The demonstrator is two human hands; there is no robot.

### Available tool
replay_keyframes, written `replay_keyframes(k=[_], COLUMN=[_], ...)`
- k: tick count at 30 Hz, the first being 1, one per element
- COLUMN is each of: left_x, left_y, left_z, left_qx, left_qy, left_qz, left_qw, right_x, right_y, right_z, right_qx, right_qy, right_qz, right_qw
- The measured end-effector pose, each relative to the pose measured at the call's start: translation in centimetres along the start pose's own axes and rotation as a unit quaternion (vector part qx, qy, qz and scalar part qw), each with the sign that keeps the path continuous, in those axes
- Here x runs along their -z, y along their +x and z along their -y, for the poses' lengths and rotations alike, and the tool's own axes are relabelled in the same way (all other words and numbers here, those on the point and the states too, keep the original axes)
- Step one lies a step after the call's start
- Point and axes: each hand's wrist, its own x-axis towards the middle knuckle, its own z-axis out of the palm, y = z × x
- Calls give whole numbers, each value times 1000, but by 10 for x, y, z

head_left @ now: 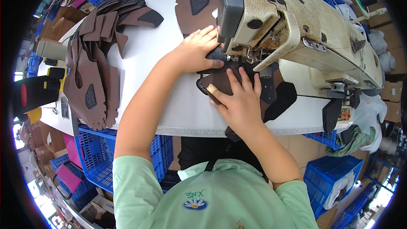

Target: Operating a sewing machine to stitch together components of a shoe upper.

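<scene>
Lying under the sewing machine (296,21) head near the white table's (169,101) front edge, the brown leather piece (220,82) is pinned flat by both hands: left hand (197,51) fingers spread, right hand (239,99) pressing, apparently bandaged thumb. Cut pieces (95,59) crowd the left edge.

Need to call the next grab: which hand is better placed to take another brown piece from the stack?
Left, probably. The left hand presses the workpiece nearer the brown stack on the table's left; the right hand would have to cross over.
</scene>
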Motion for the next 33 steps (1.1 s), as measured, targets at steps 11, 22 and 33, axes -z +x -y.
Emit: replay_keyframes(k=[11, 22, 33], left_x=[14, 18, 15], left_y=[5, 7, 14], left_z=[0, -5, 3], left_qx=[-4, 23, 25], left_qy=[1, 7, -25], left_qz=[63, 79, 45], left_qw=[998, 997, 998], right_x=[-6, -10, -11], right_y=[0, 0, 4], right_z=[9, 5, -10], right_qx=[-14, -17, 1], right_qy=[9, 20, 62], right_qz=[-27, -44, -43], right_qw=[1000, 999, 997])
